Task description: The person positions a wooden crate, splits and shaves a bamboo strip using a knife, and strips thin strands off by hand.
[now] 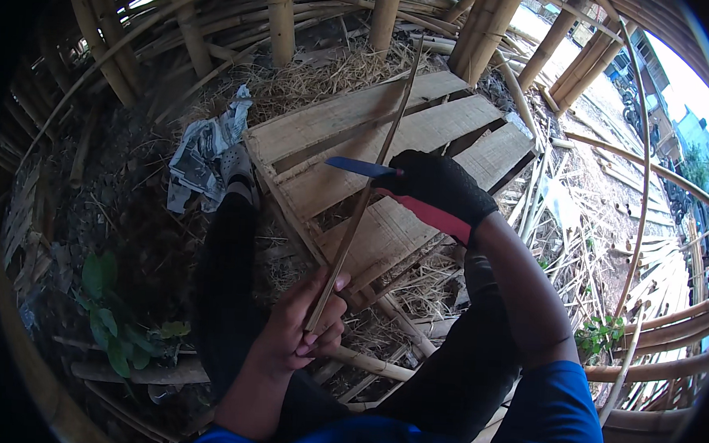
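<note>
The split bamboo strip (362,206) slanted over the pallet, from near left up to the far side, its far end free. My left hand (309,315), bare, pinched its near end between thumb and fingers. Across the strip, about halfway along, lay the blade of the knife (357,166), pointing left; whether its edge bit into the bamboo or merely passed in front, I couldn't tell. My right hand (440,186), gloved in black and red, was closed around the handle.

The likeliest trouble, I judged, was the blade skidding along the strip toward the left fingers, since they had no glove and sat in line with it. A split edge might also have driven a splinter into that palm. With nothing gripping the far end, the strip could have whipped or twisted under pressure, turning the blade aside.

Beneath was the slatted wooden pallet (431,133), whose gaps could have caught a dropped knife or a dipping tip. My left leg (229,247) stood just beside its left edge, within reach of a slip. Crumpled printed paper (205,157) lay by that foot, loose enough to slide underfoot. Bamboo posts (281,21) rose beyond.
</note>
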`<state>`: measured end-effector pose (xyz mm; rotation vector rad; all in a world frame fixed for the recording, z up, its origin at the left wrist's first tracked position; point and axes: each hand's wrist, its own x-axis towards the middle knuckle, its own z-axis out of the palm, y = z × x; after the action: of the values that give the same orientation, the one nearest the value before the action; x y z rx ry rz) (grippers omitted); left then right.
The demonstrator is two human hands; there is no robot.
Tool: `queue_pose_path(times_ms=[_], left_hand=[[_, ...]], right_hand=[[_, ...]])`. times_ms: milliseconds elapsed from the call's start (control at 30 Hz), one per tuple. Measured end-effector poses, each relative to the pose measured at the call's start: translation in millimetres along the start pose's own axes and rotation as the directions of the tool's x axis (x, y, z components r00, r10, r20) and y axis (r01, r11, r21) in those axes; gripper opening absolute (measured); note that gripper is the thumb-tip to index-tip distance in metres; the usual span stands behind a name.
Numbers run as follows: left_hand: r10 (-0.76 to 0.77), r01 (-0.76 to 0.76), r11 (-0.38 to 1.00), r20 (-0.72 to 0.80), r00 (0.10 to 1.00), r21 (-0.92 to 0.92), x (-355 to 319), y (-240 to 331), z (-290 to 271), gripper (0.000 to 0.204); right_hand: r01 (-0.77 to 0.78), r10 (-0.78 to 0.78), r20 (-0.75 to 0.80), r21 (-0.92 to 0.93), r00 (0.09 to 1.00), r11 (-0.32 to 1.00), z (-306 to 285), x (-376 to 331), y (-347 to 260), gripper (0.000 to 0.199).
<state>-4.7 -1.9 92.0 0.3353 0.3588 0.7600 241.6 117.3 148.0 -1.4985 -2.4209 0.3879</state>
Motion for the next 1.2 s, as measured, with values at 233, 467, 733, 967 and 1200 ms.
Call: queue_pose_path(times_ms=[233, 467, 733, 967, 1200], left_hand=[[-0.018, 0.018, 0.996, -0.006, 1.000, 0.090, 1.4, -0.4, -1.4, 0.030], [-0.174, 0.175, 0.984, -0.351, 0.920, -0.029, 16.0, 6.8, 7.1, 0.026], [-0.136, 0.139, 0.990, -0.152, 0.979, 0.013, 10.5, 10.9, -1.4, 0.028], [-0.043, 0.098, 0.974, -0.256, 0.966, 0.204, 8.0, -9.0, 21.5, 0.027], [-0.059, 0.122, 0.958, -0.239, 0.969, 0.258, 0.0, -15.6, 22.9, 0.026]], right_hand=[[0.157, -0.161, -0.025, -0.135, 0.987, 0.978, 0.6, -28.0, -15.4, 0.031], [0.021, 0.007, 0.104, -0.265, 0.995, 0.964, -7.9, -28.9, -26.5, 0.037], [-0.144, 0.134, -0.060, -0.210, 0.989, 0.967, 7.2, -24.5, -45.5, 0.057], [0.036, -0.046, -0.024, -0.328, 0.999, 0.944, 18.4, -55.7, -74.5, 0.032], [0.007, -0.064, -0.140, -0.374, 0.988, 0.927, 27.3, -39.7, -48.2, 0.030]])
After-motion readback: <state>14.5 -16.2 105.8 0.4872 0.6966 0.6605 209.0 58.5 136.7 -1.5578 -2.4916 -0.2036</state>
